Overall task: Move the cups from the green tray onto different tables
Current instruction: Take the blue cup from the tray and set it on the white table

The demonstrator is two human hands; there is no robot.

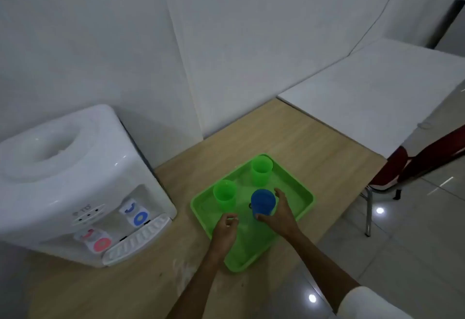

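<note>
Wooden tabletop (pixel 289 140) against white wall; green plastic tray (pixel 299 187) at its near edge. Right hand (pixel 279 211) wraps blue plastic cup (pixel 263 201) mid-tray. Left hand (pixel 225 228) loosely curled, gripping nothing, just short of near green cup (pixel 224 194). Second green cup (pixel 261 170) at tray's far corner.

Pretty tight on the left: the water dispenser (pixel 75 182) hogs that end of the wooden tabletop (pixel 289 137), leaving a bare strip between it and the green tray (pixel 299 187). Behind the tray the wood is open right up to the wall (pixel 226 54). The white tabletop (pixel 377 87) to the right is bare, with a red chair (pixel 392 167) tucked beside it.
</note>
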